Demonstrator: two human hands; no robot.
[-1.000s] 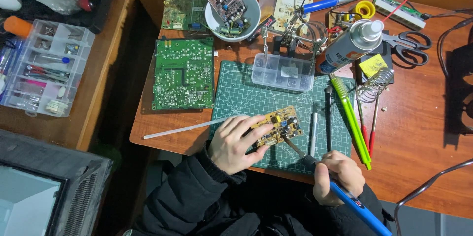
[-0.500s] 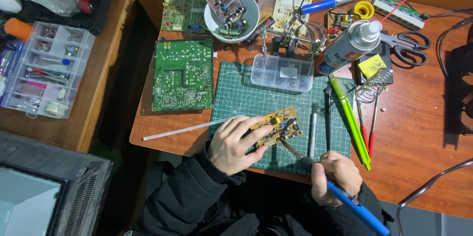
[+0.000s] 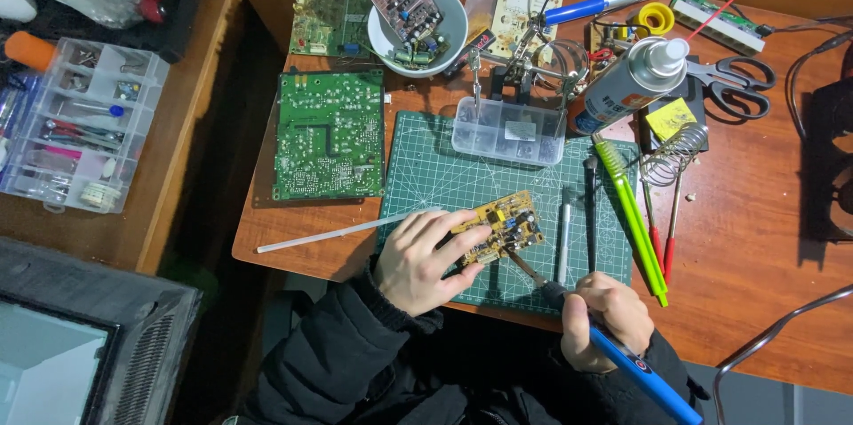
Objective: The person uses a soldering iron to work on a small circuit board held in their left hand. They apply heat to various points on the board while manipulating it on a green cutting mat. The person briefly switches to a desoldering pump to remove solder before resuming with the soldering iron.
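Note:
My left hand presses down on a small yellow circuit board that lies on the green cutting mat. My right hand grips a blue-handled soldering iron like a pen. Its metal tip reaches up and left to the board's lower right edge. A thin white rod lies just left of my left hand, partly on the mat.
A large green circuit board lies left of the mat. A clear parts box, a helping-hands stand, spray can, scissors, coil iron stand, green tool and screwdrivers crowd the back and right. A white bowl holds boards.
My hands and the board have barely moved. The soldering iron tip stays at the yellow board's edge.

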